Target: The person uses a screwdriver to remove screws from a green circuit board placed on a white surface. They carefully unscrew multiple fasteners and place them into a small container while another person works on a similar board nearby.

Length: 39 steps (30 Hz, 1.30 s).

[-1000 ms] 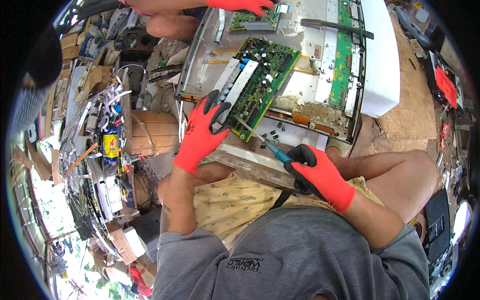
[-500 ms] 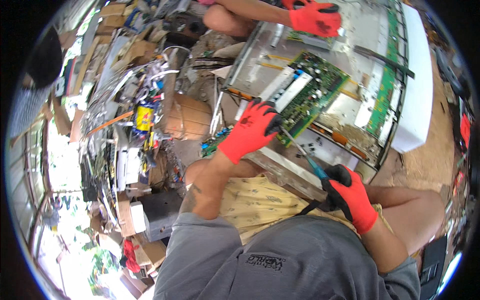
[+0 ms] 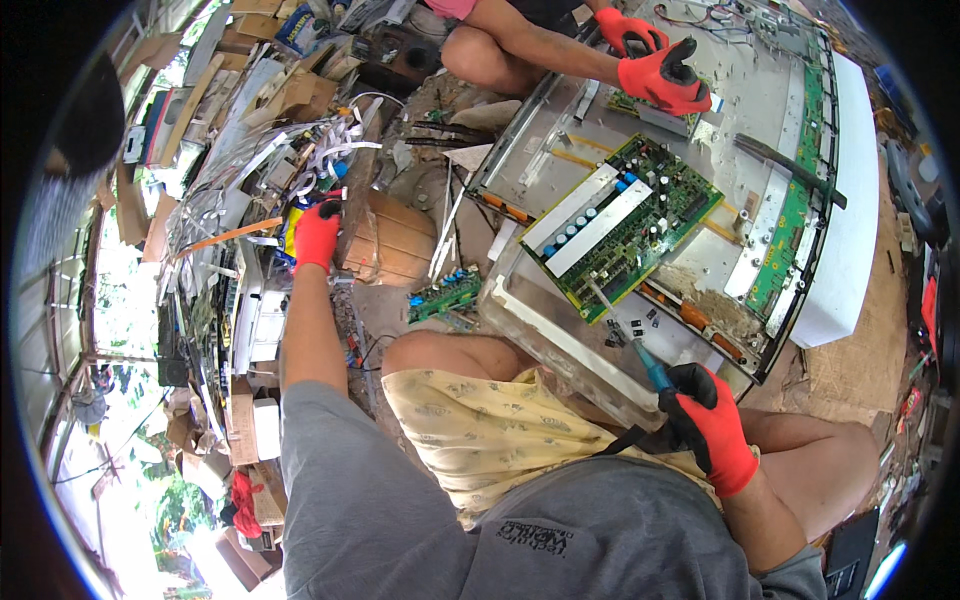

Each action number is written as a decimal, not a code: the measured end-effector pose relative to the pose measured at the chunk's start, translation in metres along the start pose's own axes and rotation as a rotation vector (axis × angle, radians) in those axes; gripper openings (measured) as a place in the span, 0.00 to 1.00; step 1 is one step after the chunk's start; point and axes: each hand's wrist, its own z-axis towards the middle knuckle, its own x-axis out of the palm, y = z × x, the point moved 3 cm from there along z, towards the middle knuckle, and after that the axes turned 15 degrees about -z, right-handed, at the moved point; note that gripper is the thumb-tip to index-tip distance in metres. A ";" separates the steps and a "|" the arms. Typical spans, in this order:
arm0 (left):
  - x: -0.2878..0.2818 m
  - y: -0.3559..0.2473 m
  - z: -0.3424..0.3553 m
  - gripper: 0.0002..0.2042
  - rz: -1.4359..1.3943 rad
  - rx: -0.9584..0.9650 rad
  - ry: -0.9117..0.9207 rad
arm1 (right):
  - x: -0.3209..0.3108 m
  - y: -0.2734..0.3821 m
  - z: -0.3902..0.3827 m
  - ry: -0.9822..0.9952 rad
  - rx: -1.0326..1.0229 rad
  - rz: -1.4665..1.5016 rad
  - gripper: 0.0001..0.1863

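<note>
My left hand (image 3: 317,236), in a red and black glove, is stretched out over the scrap pile at the left. Its fingers are curled, and a small pale piece shows at their tips, too small to name. My right hand (image 3: 708,425), gloved alike, grips the teal handle of a screwdriver (image 3: 652,366). The shaft points away to the near corner of a green circuit board (image 3: 665,215), which carries two white strips and blue capacitors. This board lies tilted on a large flat metal panel (image 3: 705,285). Small black parts (image 3: 640,326) lie beside the screwdriver shaft.
Across the panel, a co-worker's red-gloved hand (image 3: 665,85) is over another board. A dark bar (image 3: 790,168) lies on the panel's right side. White foam (image 3: 835,210) lines its right edge. A brown carton (image 3: 390,240) and a smaller board (image 3: 445,297) are left of the panel.
My left hand has left the circuit board and swung left to the scrap pile. My right hand keeps the screwdriver near the board's corner. The co-worker's hands have shifted slightly.
</note>
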 end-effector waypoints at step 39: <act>0.147 -0.297 -0.190 0.43 -0.326 0.648 0.563 | 0.021 -0.018 0.029 -0.136 -0.192 -0.371 0.13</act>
